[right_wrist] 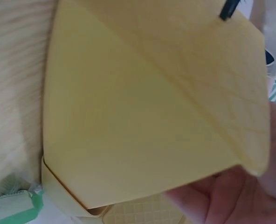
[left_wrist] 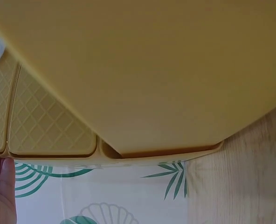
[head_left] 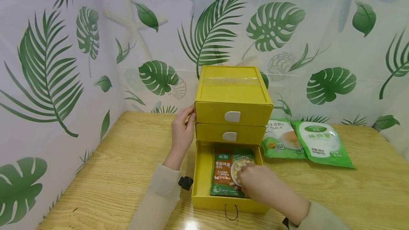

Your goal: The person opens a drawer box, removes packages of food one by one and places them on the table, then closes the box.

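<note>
A yellow drawer cabinet (head_left: 234, 84) stands on the table with its bottom drawer (head_left: 202, 173) pulled out. Inside that drawer lies a green and orange soup seasoning packet (head_left: 222, 168), printed with a bowl of soup. My right hand (head_left: 263, 184) reaches over the drawer's right wall, its curled fingers pinching the packet's right side; the fingertips are partly hidden. In the right wrist view, the right hand (right_wrist: 226, 198) shows beyond the drawer wall. My left hand (head_left: 183, 130) rests against the cabinet's left side, and in the left wrist view its fingers (left_wrist: 6, 179) touch the frame edge.
Two green and white starch bags (head_left: 282, 139) (head_left: 324, 143) lie right of the cabinet. Above the pulled-out drawer are two closed drawers with white tabs (head_left: 232, 116). A dark cord loop (head_left: 231, 213) hangs from the bottom drawer's front. A leaf-patterned cloth (head_left: 153, 45) hangs behind the wooden table (head_left: 127, 159).
</note>
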Motion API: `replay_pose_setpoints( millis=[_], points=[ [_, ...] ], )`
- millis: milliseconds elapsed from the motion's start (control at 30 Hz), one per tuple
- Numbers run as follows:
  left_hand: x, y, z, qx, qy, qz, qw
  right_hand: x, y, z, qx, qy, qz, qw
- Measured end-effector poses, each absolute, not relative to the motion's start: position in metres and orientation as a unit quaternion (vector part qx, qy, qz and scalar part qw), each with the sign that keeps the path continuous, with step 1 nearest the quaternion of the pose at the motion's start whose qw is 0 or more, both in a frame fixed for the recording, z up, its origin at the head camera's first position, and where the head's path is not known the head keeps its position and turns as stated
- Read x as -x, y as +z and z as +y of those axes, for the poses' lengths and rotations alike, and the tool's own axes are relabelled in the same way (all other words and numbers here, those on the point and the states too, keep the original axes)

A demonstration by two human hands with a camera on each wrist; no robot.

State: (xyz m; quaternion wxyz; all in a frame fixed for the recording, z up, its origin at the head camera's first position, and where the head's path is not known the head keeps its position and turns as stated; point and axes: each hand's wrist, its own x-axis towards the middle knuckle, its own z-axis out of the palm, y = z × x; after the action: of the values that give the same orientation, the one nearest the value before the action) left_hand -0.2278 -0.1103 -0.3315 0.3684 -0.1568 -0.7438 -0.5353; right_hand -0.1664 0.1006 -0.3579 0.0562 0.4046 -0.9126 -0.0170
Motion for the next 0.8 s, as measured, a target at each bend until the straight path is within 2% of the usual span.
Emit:
replay_pose_setpoints(
  millis=[367,600,800],
  points=[
    [0.229,-0.333,-0.111,0.156,-0.537,-0.743,0.367,0.172,-0.37,0.102,-0.367,-0.048,-0.929,-0.01],
    [0.252,-0.357,-0.117,0.16,-0.545,-0.736,0.367,0.178,-0.377,0.105,-0.365,-0.021,-0.929,-0.06],
    [0.254,-0.359,-0.118,0.167,-0.543,-0.734,0.372,0.182,-0.378,0.106,-0.362,0.021,-0.925,-0.11]
  ],
)
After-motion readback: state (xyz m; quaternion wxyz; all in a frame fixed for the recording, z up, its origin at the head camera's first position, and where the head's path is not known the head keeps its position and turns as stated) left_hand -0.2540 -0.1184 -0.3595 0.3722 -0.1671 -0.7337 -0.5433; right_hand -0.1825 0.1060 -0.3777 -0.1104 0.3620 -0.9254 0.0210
